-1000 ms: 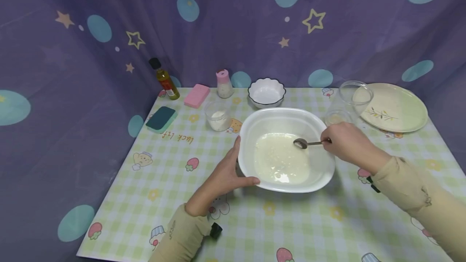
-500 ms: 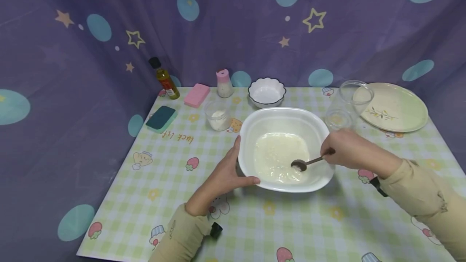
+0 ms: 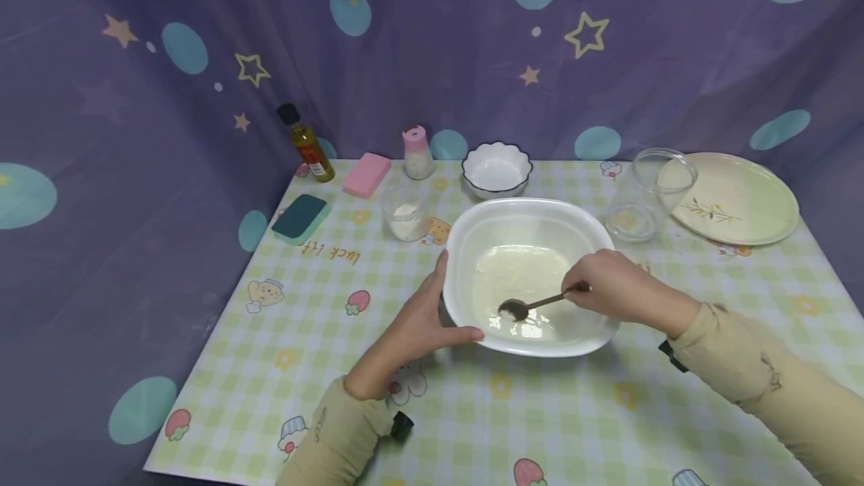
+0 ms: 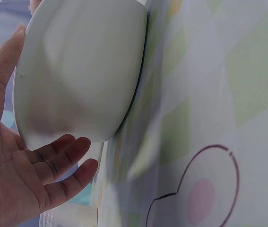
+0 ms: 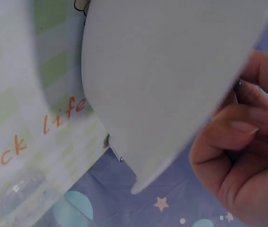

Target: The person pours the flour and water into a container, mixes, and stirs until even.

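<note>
A large white bowl (image 3: 526, 206) stands mid-table with pale runny batter (image 3: 520, 272) in its bottom. My left hand (image 3: 418, 321) grips its left rim, the thumb lying over the near edge. The left wrist view shows that hand (image 4: 20, 175) cupping the bowl's outer wall (image 4: 77, 71), fingers underneath. My right hand (image 3: 607, 289) reaches in over the right rim and pinches a metal spoon (image 3: 536, 303) by the handle, its tip down in the batter near the front. The right wrist view shows the curled fingers (image 5: 237, 142) beside the bowl's wall (image 5: 162, 80).
Along the back stand an oil bottle (image 3: 305, 142), pink sponge (image 3: 366, 175), pink-capped shaker (image 3: 418, 153) and small scalloped bowl (image 3: 496, 169). A green sponge (image 3: 300, 217) and a glass of white powder (image 3: 405, 214) sit left. Two glass bowls (image 3: 629, 220) and a plate (image 3: 736, 197) sit right.
The right hand has swept the spoon through the batter from the bowl's far right round to its near left. The left hand has kept its hold on the rim.
</note>
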{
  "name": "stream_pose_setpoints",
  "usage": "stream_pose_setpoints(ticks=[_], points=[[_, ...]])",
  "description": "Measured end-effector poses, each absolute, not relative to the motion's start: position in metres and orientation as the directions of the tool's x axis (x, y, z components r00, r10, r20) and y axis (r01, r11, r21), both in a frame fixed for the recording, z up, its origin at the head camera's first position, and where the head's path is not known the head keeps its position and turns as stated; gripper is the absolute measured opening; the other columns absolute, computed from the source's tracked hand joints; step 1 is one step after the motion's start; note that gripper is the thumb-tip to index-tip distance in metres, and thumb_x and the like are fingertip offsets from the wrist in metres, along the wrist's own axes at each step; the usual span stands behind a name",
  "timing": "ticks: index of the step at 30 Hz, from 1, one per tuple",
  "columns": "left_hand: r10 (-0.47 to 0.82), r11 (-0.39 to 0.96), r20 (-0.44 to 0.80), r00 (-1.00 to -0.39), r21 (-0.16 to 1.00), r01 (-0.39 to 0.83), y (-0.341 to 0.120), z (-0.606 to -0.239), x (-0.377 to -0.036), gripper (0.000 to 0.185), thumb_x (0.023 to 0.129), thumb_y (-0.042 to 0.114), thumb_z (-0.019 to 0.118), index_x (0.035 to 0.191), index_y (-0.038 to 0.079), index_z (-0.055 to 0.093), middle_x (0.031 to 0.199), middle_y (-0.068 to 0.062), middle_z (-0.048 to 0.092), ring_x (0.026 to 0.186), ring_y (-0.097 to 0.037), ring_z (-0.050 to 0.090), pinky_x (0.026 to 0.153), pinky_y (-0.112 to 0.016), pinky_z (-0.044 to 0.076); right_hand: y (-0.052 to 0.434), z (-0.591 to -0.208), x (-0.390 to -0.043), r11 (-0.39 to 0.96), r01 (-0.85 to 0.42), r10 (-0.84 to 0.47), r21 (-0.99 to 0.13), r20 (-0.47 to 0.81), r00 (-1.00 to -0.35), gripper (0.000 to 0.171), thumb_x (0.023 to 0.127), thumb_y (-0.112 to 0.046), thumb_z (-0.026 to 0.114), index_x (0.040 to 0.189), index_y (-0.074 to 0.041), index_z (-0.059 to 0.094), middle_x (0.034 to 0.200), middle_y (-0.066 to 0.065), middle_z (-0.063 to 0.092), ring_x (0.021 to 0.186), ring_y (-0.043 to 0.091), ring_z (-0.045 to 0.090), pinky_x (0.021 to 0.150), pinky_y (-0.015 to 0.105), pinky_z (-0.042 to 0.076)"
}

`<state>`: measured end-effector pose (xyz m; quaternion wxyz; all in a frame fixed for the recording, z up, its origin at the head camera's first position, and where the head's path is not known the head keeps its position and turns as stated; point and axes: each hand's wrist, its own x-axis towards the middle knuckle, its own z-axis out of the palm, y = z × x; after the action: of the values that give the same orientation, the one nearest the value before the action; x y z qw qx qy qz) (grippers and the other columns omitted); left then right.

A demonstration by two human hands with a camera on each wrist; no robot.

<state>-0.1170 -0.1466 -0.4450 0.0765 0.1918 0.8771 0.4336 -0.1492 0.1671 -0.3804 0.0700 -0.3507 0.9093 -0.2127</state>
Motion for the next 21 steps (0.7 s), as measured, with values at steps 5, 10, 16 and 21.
stream_pose_setpoints(ticks=[5,10,16,21], points=[[0.402,0.560,0.020,-0.915,0.785,0.263,-0.146,-0.444,-0.117,0.130,0.070,0.047,0.086,0.156,0.030,-0.009,0.162,0.008,0.009,0.145,-0.011,0.017,0.114,-0.044,0.023,0.162,-0.387,-0.157,0.688,-0.588,-0.628,-0.425,0.057,-0.776,0.012,0.082,-0.002,0.073,0.077,-0.012,0.077,0.071,-0.010,0.068,0.059,0.004,0.051,0.059,0.029,0.045],[0.407,0.548,0.023,-0.913,0.794,0.264,-0.146,-0.445,-0.117,0.129,0.070,0.046,0.086,0.155,0.034,-0.010,0.162,0.008,0.007,0.145,-0.010,0.015,0.114,-0.044,0.022,0.160,-0.392,-0.165,0.736,-0.518,-0.556,-0.436,0.048,-0.830,0.013,0.084,-0.002,0.071,0.078,-0.012,0.076,0.071,-0.008,0.067,0.060,0.008,0.052,0.059,0.031,0.045],[0.405,0.547,0.018,-0.914,0.797,0.257,-0.147,-0.445,-0.117,0.129,0.070,0.048,0.086,0.154,0.036,-0.011,0.162,0.009,0.008,0.145,-0.009,0.016,0.114,-0.043,0.022,0.161,-0.395,-0.171,0.784,-0.469,-0.478,-0.407,0.088,-0.874,0.011,0.083,-0.001,0.068,0.081,-0.007,0.078,0.070,-0.003,0.069,0.060,0.011,0.053,0.060,0.033,0.046],[0.400,0.554,0.004,-0.917,0.795,0.246,-0.147,-0.444,-0.116,0.128,0.070,0.050,0.085,0.154,0.037,-0.011,0.162,0.008,0.008,0.145,-0.010,0.016,0.115,-0.043,0.022,0.165,-0.392,-0.173,0.808,-0.444,-0.446,-0.387,0.092,-0.890,0.011,0.082,-0.001,0.068,0.083,-0.006,0.078,0.072,0.000,0.070,0.059,0.013,0.055,0.061,0.036,0.046]])
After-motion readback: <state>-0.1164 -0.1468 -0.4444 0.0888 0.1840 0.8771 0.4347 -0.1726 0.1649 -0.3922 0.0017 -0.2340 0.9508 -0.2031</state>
